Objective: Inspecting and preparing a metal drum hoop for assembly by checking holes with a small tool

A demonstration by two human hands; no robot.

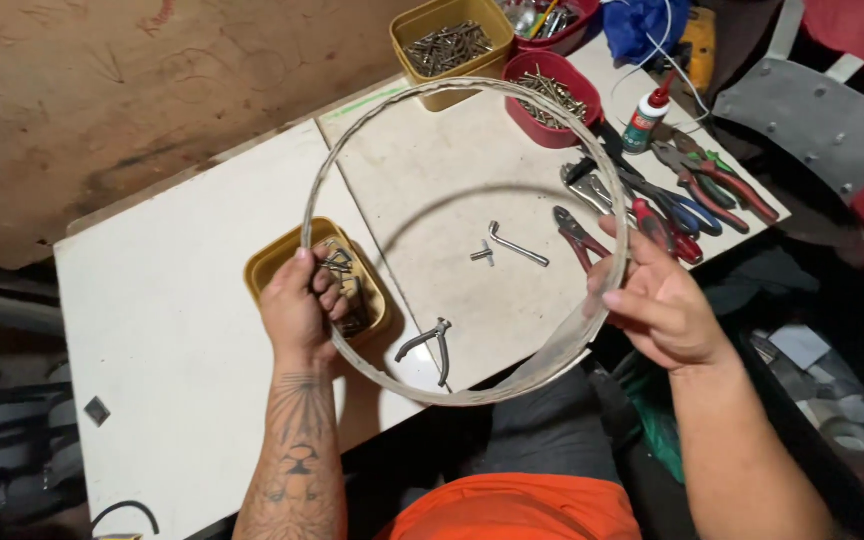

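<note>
Your left hand [300, 305] clamped the large pale metal hoop [464, 92] at nine o'clock, your right hand [658, 300] gripped it at three o'clock, hoop held above the white worktable [172, 330], yellow plastic tub [270, 262] under left fingers.

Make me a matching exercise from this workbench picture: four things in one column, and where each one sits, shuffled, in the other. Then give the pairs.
Things
1. large metal hoop
2. glue bottle
3. red tub of screws
4. small grey pliers

Places
A. on the table, framed by the hoop's lower edge
B. held between the left hand and right hand
C. upright beside the red tub, near the coloured pliers
D. at the far end, next to a yellow tub of screws

Pairs: 1-B, 2-C, 3-D, 4-A
</note>
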